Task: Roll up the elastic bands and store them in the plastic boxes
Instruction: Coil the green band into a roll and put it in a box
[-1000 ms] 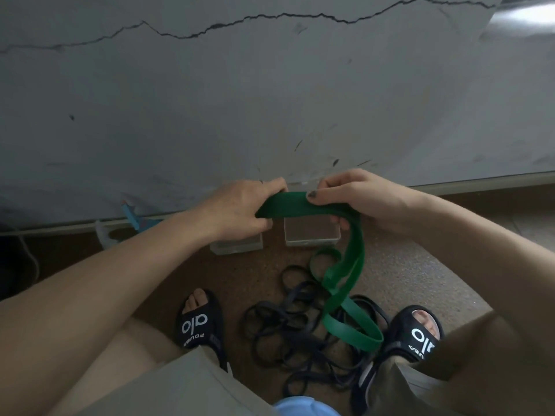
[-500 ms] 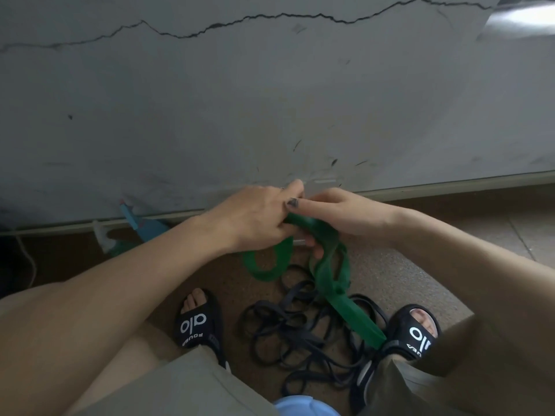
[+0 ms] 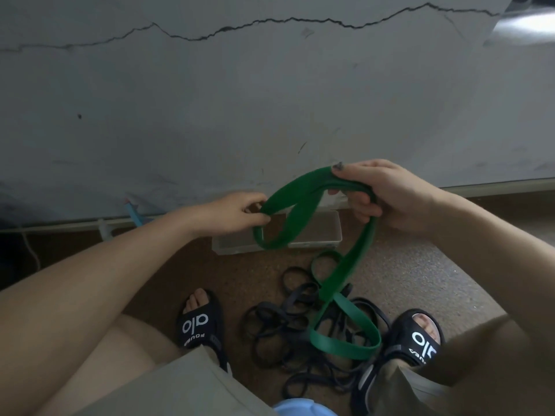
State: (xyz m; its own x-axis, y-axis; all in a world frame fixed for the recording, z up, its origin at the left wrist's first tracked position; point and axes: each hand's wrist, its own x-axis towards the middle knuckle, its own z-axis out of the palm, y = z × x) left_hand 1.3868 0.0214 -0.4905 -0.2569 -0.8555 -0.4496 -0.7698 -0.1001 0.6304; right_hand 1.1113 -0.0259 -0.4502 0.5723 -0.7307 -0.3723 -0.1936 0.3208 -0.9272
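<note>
— Speckled brown floor (image 3: 420, 280) below a cracked wall. Changed?
— Hands drawn apart again: left hand (image 3: 237, 213) pinching, right hand (image 3: 381, 193) gripping the green band (image 3: 300, 211), reopened into a loop.
— Meaning?
— Rolling barely begun; plastic boxes (image 3: 312, 232) waiting at twelve o'clock, dark bands (image 3: 285, 325) untouched.

Cracked grey wall (image 3: 270, 100) close behind my two clear plastic boxes (image 3: 315, 232), green band (image 3: 300, 202) looped across their open tops, tangle of dark bands (image 3: 288, 331) filling the floor between my sandals (image 3: 201, 322), bare floor (image 3: 420, 265) open to my right
</note>
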